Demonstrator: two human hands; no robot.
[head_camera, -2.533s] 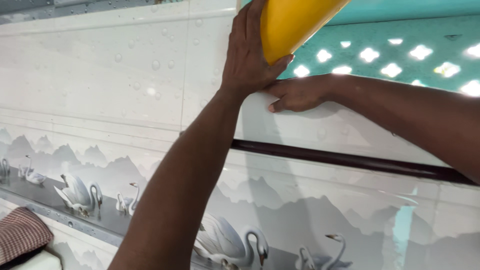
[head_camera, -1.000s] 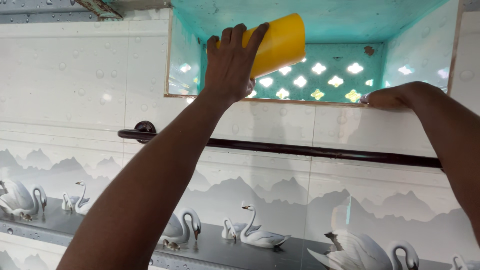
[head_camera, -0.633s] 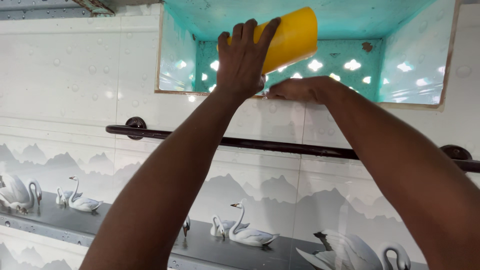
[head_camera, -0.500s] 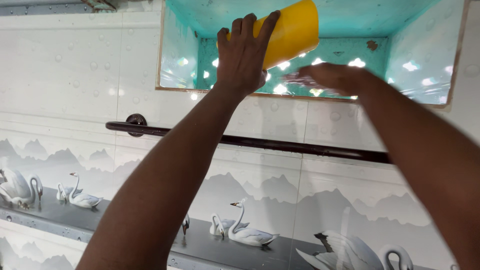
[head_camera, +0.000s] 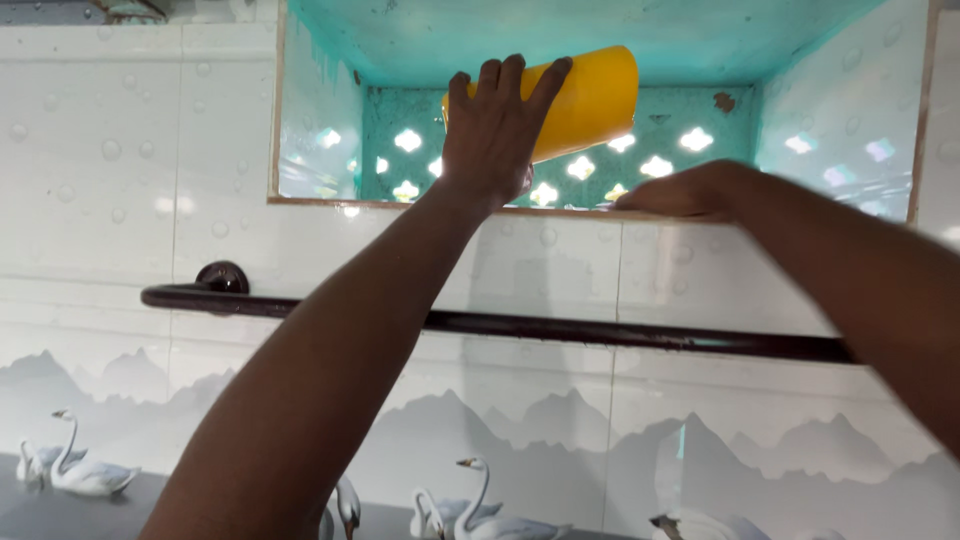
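My left hand (head_camera: 498, 135) grips a yellow plastic cup (head_camera: 592, 95) and holds it tipped on its side, mouth to the right, inside a turquoise wall niche (head_camera: 600, 35). My right hand (head_camera: 685, 193) lies flat, palm down, on the niche's sill (head_camera: 330, 205), to the right of the cup. Its fingers point left and hold nothing. Behind both hands the niche's back is a turquoise lattice (head_camera: 400, 150) with light shining through its holes.
White wet tiles (head_camera: 120, 150) surround the niche. A dark towel rail (head_camera: 560, 328) runs across the wall below the sill, fixed at a round mount (head_camera: 222, 276) on the left. Lower down is a tile band with white swans (head_camera: 85, 470) and grey mountains.
My right hand has swept back and forth along the sill and now rests further right. The cup has stayed tipped in my left hand. The view has shifted left and down.
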